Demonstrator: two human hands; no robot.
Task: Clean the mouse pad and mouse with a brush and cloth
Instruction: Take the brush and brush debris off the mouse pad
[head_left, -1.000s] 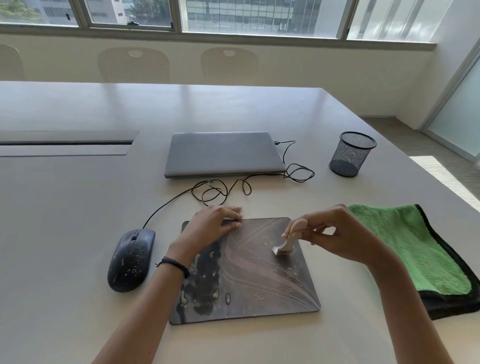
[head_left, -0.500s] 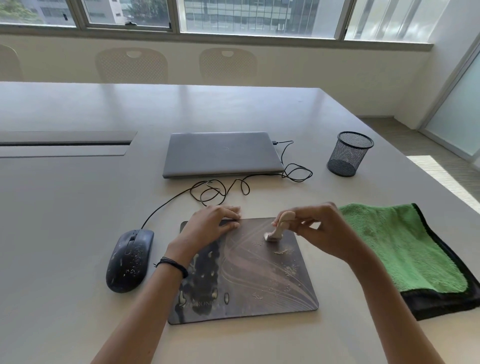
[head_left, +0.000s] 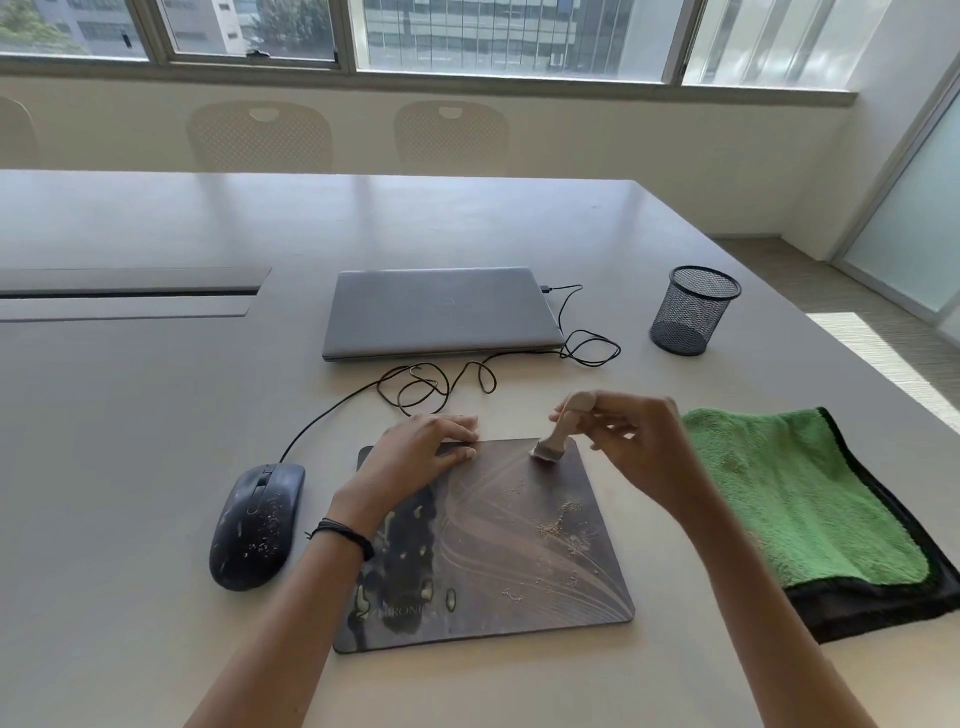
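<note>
The left hand (head_left: 415, 452) lies flat with its fingers straight, pressing down on the far left edge of the mouse pad (head_left: 519, 561). A dark band (head_left: 343, 535) circles its wrist. The right hand (head_left: 639, 447) pinches the pale handle of a small brush (head_left: 563, 426) between curled fingers and thumb. The brush is tilted, and its bristles touch the pad's far right corner, just beside the left hand's fingertips.

The mouse pad sits on the tabletop (head_left: 156, 415) under and between both hands, and its near edge reaches back toward the person. Pale crumbs (head_left: 556, 522) are scattered over its right half, below the right hand, and light blotches mark its left half beside the left forearm.

The black mouse (head_left: 257, 525), speckled with pale bits, rests on the tabletop just left of the left wrist, apart from the pad. Its cable (head_left: 431, 387) loops beyond the left hand toward a closed grey laptop (head_left: 441, 312), which lies farther out than both hands. A green cloth (head_left: 800, 499) with a black underside lies spread out to the right of the right forearm. A black mesh cup (head_left: 693, 312) stands beyond the right hand.
</note>
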